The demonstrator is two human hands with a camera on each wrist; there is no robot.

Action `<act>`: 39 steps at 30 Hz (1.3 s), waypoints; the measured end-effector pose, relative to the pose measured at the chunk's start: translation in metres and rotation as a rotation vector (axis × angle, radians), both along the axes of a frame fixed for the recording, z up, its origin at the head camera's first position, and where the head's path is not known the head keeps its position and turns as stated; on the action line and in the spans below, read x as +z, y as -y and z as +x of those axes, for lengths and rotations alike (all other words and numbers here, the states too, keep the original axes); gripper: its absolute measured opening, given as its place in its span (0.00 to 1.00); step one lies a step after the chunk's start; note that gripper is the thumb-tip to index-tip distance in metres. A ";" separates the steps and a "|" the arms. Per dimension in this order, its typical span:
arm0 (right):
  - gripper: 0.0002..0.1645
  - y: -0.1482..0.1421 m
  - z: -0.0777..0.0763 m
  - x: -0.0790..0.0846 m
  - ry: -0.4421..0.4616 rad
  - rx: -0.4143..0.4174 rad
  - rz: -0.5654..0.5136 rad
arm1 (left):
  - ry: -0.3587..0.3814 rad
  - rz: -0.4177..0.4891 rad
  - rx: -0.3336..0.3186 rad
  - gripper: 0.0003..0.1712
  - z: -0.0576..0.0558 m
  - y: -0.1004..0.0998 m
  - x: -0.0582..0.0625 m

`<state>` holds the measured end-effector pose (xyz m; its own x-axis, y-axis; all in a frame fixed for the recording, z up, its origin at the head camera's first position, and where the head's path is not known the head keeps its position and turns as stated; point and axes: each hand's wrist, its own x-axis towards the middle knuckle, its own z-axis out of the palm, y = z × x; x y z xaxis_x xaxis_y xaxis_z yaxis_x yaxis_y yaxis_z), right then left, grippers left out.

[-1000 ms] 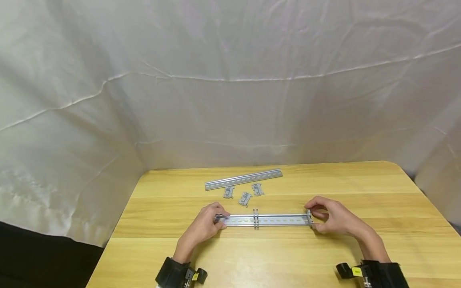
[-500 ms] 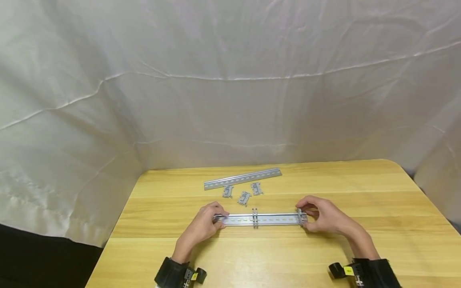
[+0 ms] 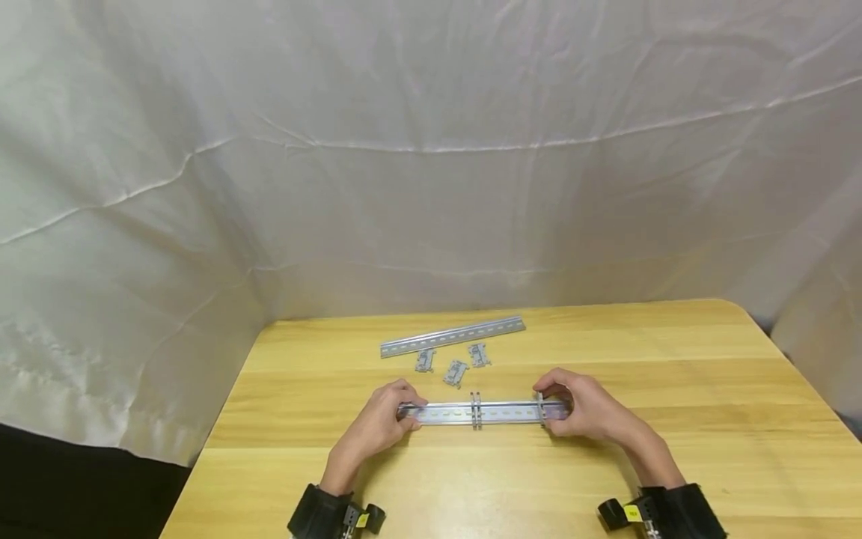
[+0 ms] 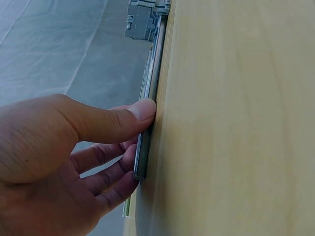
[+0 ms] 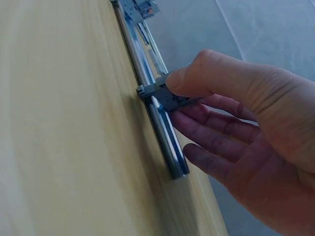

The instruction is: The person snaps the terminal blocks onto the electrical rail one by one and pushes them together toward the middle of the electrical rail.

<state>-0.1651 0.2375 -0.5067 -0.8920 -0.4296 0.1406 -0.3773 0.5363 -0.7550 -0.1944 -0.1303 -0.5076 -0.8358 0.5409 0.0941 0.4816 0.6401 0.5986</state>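
A slotted metal DIN rail [image 3: 444,413] lies across the table in front of me. My left hand [image 3: 376,421] holds its left end, thumb on the near edge and fingers on the far edge. Slim grey terminal blocks [image 3: 476,412] sit side by side near the middle of the rail. Towards the right end, my right hand [image 3: 589,406] pinches another grey terminal block [image 5: 171,97] between thumb and fingers. That block straddles the rail, and a short length of bare rail [image 5: 167,140] shows beyond it in the right wrist view.
Behind the held rail, three loose grey terminal blocks [image 3: 455,373] lie flat on the wooden table [image 3: 512,479]. A second DIN rail [image 3: 451,337] rests at a slant behind them. Pale fabric [image 3: 417,209] hangs along the table's back and sides.
My right hand has moved left along the rail with its terminal block, from the right end inward. My left hand stays on the left end.
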 end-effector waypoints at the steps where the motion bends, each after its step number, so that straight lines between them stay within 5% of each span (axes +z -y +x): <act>1: 0.29 0.002 0.000 -0.001 -0.006 0.000 0.005 | 0.000 -0.001 0.001 0.14 0.000 0.000 -0.001; 39: 0.30 0.064 -0.010 -0.011 -0.058 -0.020 -0.049 | -0.012 0.035 -0.016 0.14 -0.002 0.001 -0.002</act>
<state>-0.1750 0.1733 -0.5182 -0.8899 -0.4035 0.2126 -0.4110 0.5073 -0.7574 -0.1962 -0.1311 -0.5096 -0.8260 0.5501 0.1228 0.4985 0.6113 0.6146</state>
